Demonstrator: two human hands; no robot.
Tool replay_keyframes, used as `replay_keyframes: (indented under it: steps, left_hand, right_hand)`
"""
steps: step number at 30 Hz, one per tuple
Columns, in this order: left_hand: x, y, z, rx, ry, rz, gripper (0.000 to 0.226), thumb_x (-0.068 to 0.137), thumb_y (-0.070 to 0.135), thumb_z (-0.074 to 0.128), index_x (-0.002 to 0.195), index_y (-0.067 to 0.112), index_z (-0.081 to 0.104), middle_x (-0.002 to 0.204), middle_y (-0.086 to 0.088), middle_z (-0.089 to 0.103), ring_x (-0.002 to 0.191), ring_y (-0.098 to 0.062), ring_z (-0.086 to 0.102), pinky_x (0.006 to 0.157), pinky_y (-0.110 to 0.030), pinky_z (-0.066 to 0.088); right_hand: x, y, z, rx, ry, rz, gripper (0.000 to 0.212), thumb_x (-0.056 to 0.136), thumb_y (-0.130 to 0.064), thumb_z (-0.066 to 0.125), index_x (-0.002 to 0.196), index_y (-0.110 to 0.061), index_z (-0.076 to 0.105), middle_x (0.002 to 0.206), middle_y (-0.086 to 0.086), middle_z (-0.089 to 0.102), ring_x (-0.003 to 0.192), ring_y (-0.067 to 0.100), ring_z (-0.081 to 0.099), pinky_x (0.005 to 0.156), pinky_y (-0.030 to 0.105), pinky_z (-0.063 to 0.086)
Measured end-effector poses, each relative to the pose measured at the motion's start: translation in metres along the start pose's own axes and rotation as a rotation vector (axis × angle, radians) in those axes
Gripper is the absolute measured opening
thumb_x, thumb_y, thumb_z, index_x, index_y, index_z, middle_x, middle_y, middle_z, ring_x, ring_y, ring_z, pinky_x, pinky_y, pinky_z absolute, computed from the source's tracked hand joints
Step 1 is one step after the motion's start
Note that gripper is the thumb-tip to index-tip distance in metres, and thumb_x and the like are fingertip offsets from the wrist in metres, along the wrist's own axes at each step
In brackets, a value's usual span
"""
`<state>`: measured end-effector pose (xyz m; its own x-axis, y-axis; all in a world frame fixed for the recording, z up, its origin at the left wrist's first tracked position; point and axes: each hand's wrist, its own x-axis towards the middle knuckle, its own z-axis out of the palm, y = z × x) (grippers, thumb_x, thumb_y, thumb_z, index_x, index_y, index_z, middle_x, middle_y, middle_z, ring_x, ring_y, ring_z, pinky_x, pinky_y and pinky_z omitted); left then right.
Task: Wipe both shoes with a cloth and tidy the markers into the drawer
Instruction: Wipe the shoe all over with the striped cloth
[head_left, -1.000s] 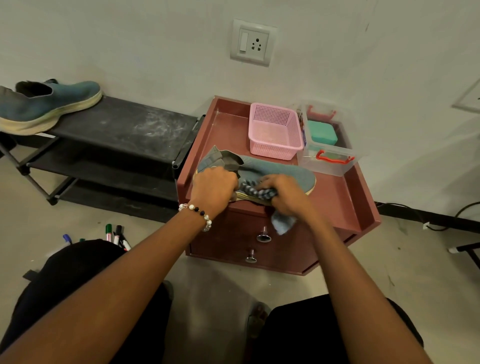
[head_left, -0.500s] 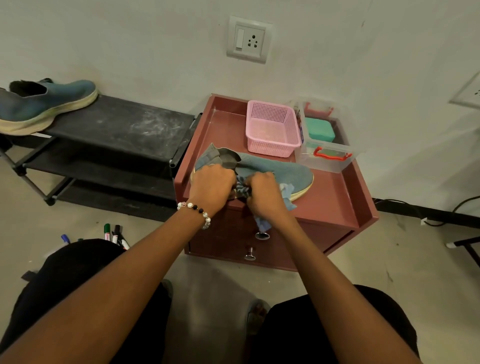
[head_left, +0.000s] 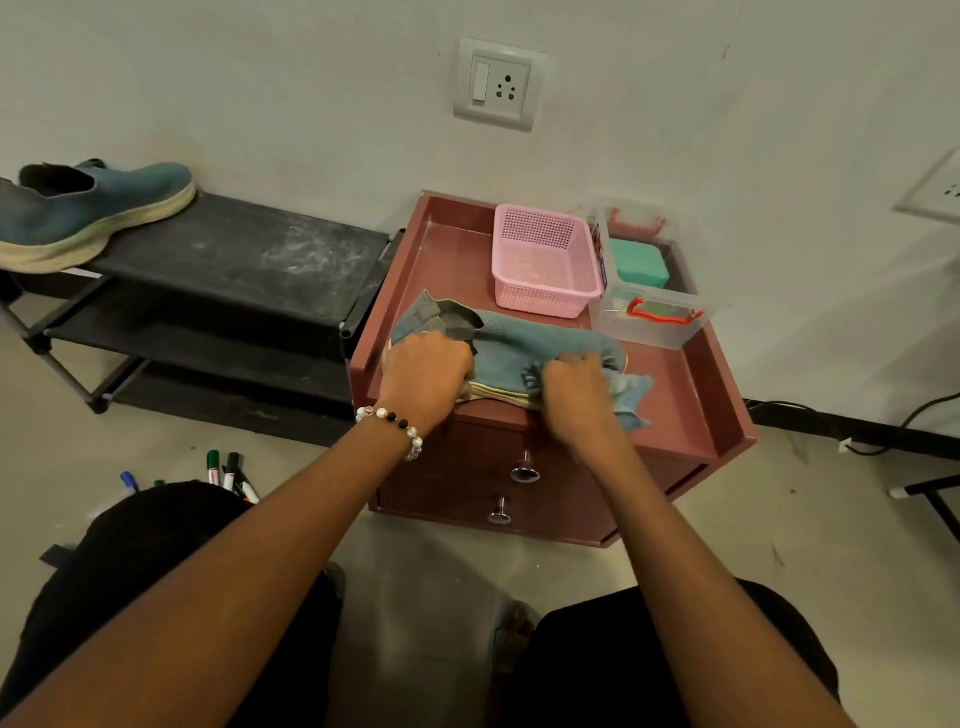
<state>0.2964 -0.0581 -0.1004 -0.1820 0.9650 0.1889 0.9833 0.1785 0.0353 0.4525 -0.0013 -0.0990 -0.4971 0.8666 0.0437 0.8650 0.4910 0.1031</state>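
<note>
A blue shoe (head_left: 524, 343) lies on its side on top of the red-brown drawer cabinet (head_left: 670, 410). My left hand (head_left: 428, 371) grips the shoe at its heel end, by the opening. My right hand (head_left: 574, 392) presses a light blue cloth (head_left: 631, 395) against the shoe's toe end and side. The second blue shoe (head_left: 88, 213) rests on the black shoe rack (head_left: 239, 260) at the far left. Several markers (head_left: 228, 470) lie on the floor by my left knee. Both cabinet drawers are closed, each with a metal knob (head_left: 524, 470).
A pink basket (head_left: 545, 260) and a clear plastic box (head_left: 649, 317) with a teal case inside stand at the back of the cabinet top. A wall socket (head_left: 498, 83) is above. Cables (head_left: 883, 436) run along the floor at the right.
My right hand with the cloth slid left along the shoe toward the heel, then back right to the toe end. My left hand kept its hold on the heel.
</note>
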Motion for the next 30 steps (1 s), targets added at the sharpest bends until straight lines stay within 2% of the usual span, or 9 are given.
replay_keyframes:
  steps: [4,7,10,12,16,20,26,28,30]
  left_hand:
    - [0.000,0.001,0.000,0.035,0.019,0.013,0.016,0.084,0.035,0.066,0.098,0.029,0.072,0.088,0.000,0.068,0.084,-0.022,0.064,0.059,-0.028,0.041]
    - [0.000,-0.001,0.001,0.006,0.002,0.014,0.016,0.084,0.035,0.066,0.096,0.029,0.073,0.087,0.002,0.069,0.084,-0.020,0.064,0.061,-0.027,0.045]
    - [0.000,-0.003,0.002,0.000,0.008,0.019,0.016,0.084,0.035,0.065,0.097,0.029,0.074,0.087,0.003,0.069,0.085,-0.018,0.064,0.062,-0.026,0.045]
    - [0.000,-0.002,0.002,0.007,0.012,0.019,0.016,0.084,0.035,0.065,0.096,0.029,0.074,0.087,0.002,0.069,0.084,-0.018,0.064,0.062,-0.026,0.045]
    - [0.001,0.000,0.002,0.024,-0.001,0.021,0.016,0.084,0.033,0.065,0.095,0.026,0.073,0.086,0.001,0.069,0.085,-0.019,0.064,0.063,-0.028,0.047]
    - [-0.002,0.003,0.000,0.095,0.027,0.023,0.013,0.087,0.029,0.062,0.095,0.023,0.071,0.088,-0.002,0.067,0.086,-0.023,0.063,0.058,-0.029,0.037]
    - [-0.003,0.002,-0.002,0.055,0.014,0.007,0.016,0.086,0.032,0.062,0.098,0.025,0.071,0.090,-0.002,0.067,0.087,-0.024,0.063,0.059,-0.029,0.039]
    - [-0.003,0.000,0.000,0.015,0.006,-0.001,0.016,0.085,0.033,0.063,0.097,0.028,0.072,0.088,0.000,0.068,0.086,-0.022,0.063,0.060,-0.027,0.042]
    - [-0.003,-0.001,0.001,0.000,0.011,0.007,0.017,0.086,0.034,0.063,0.098,0.029,0.073,0.089,0.002,0.069,0.087,-0.019,0.063,0.064,-0.027,0.045]
  right_hand:
    - [0.002,-0.013,-0.011,0.289,-0.063,-0.171,0.039,0.082,0.001,0.056,0.119,-0.008,0.064,0.127,0.010,0.058,0.118,0.029,0.047,0.100,0.033,0.037]
    - [0.005,0.023,-0.025,0.403,-0.158,-0.138,0.042,0.082,0.005,0.056,0.117,-0.013,0.067,0.124,0.010,0.062,0.117,0.028,0.053,0.097,0.030,0.037]
    - [0.014,0.053,-0.015,0.267,-0.093,0.113,0.036,0.084,0.000,0.058,0.116,-0.014,0.068,0.117,0.010,0.063,0.108,0.030,0.055,0.094,0.033,0.042]
    - [0.014,0.048,-0.004,0.104,-0.007,0.158,0.029,0.084,-0.001,0.055,0.111,-0.007,0.066,0.116,0.015,0.061,0.107,0.032,0.053,0.093,0.038,0.045]
    - [0.007,0.008,0.004,0.058,0.016,0.091,0.029,0.087,-0.005,0.052,0.115,-0.001,0.060,0.122,0.021,0.053,0.117,0.040,0.044,0.098,0.046,0.039]
    - [0.014,-0.029,0.001,0.173,-0.009,-0.084,0.026,0.087,-0.006,0.053,0.112,-0.003,0.062,0.119,0.018,0.055,0.113,0.035,0.047,0.093,0.041,0.041]
    - [0.019,-0.015,0.002,0.280,-0.039,-0.254,0.039,0.083,-0.003,0.056,0.120,-0.012,0.064,0.124,0.012,0.055,0.112,0.031,0.048,0.095,0.040,0.042]
    - [0.021,0.006,0.000,0.249,-0.082,-0.199,0.035,0.084,-0.006,0.059,0.118,-0.012,0.065,0.119,0.013,0.060,0.109,0.029,0.052,0.095,0.037,0.043]
    - [0.021,0.030,-0.003,0.120,-0.080,-0.030,0.031,0.086,-0.008,0.059,0.116,-0.007,0.065,0.116,0.016,0.062,0.108,0.031,0.054,0.094,0.037,0.042]
